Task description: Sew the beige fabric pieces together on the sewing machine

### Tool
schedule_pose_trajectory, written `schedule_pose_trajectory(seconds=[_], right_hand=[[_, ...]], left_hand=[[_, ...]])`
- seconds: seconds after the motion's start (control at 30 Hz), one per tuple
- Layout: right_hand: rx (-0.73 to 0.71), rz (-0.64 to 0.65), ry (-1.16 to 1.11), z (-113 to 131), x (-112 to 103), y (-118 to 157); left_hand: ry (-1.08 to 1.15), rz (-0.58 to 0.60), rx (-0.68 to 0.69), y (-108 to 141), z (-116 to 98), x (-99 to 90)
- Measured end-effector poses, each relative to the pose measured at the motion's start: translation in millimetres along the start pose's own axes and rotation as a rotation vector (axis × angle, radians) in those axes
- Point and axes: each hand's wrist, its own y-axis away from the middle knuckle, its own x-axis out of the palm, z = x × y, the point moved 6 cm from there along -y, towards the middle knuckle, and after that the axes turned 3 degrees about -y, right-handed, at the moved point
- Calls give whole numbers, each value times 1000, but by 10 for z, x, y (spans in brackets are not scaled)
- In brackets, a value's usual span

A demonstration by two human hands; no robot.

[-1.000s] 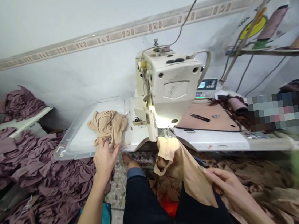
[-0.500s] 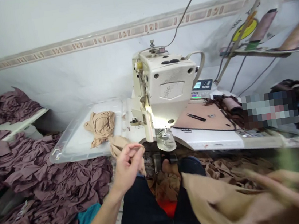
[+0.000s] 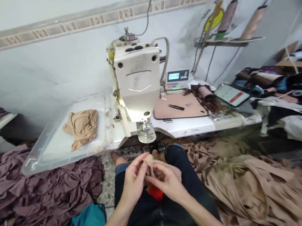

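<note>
Beige fabric (image 3: 150, 166) pinched between left hand (image 3: 133, 180) and right hand (image 3: 169, 182), above dark jeans (image 3: 181, 164).

Both grips pressed together on it; farther off, crumpled beige cloth (image 3: 82, 127) in a clear plastic tray (image 3: 63, 162) on the desk (image 3: 186, 127), beside the sewing machine (image 3: 138, 77).

plastic tray (image 3: 54, 140) left of the sewing machine (image 3: 136, 74), fabric piece (image 3: 149, 165) between left hand (image 3: 133, 180) and right hand (image 3: 168, 184)

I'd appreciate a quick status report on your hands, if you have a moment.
Left hand, right hand: both pinching tan stretch fabric above lap. Red cloth just below.
</note>
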Motion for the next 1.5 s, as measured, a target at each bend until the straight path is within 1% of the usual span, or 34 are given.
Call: schedule_pose_trajectory(seconds=[0.03, 0.07, 0.13, 0.2, 0.27, 0.33, 0.4, 0.43, 0.5, 0.57, 0.63, 0.7, 0.73, 0.8, 0.87, 0.93, 1.03, 1.13, 1.23, 1.3, 1.37, 1.5], right_hand=[[0, 12, 3, -31, 63, -48], [-7, 21, 31, -26, 69, -89], [-25, 39, 142, 61, -33, -146], [-40, 84, 274, 189, -181, -177], [-48, 196, 361, 289, -275, -192], [-52, 346, 385, 331, -307, -198], [-47, 460, 349, 327, -337, -212], [-49, 493, 324, 318, -360, -224], [-85, 521, 270, 311, -416, -249], [-116, 501, 207, 306, -470, -263], [-69, 456, 140, 266, -502, -264], [33, 383, 79, 203, -515, -260], [71, 338, 56, 181, -518, -259], [96, 245, 19, 182, -520, -261], [78, 183, 17, 233, -506, -260], [30, 150, 71, 339, -478, -242], [-130, 77, 259, 611, -444, -178], [-293, 18, 390, 890, -405, -104], [-372, -18, 420, 1052, -391, -101], [-394, -52, 428, 1103, -403, -139], [-405, -88, 437, 1131, -419, -193], [-435, -171, 440, 1180, -440, -302]], left_hand=[[-42, 21, 11, -31, 18, -65], [-83, 53, 24, -60, 32, -131], [-169, 143, 51, -101, 48, -238], [-300, 248, 77, -108, 47, -284], [-460, 333, 119, -92, 25, -263], [-556, 386, 169, -73, -10, -198], [-553, 419, 188, -64, -29, -127], [-525, 436, 183, -62, -26, -95], [-438, 487, 156, -56, 3, -40], [-324, 528, 84, -51, 66, -2], [-212, 513, -21, -57, 143, 9], [-116, 434, -91, -82, 185, -9], [-78, 389, -97, -98, 181, -23], [-37, 325, -74, -132, 137, -50], [-91, 306, -9, -162, 51, -73], [-237, 278, 121, -187, -79, -108], [-453, 213, 342, -190, -282, -160], [-550, 206, 478, -170, -399, -170], [-632, 199, 597, -156, -475, -157], [-681, 193, 654, -164, -518, -140], [-701, 182, 673, -193, -568, -129], [-616, 142, 631, -312, -726, -129]])
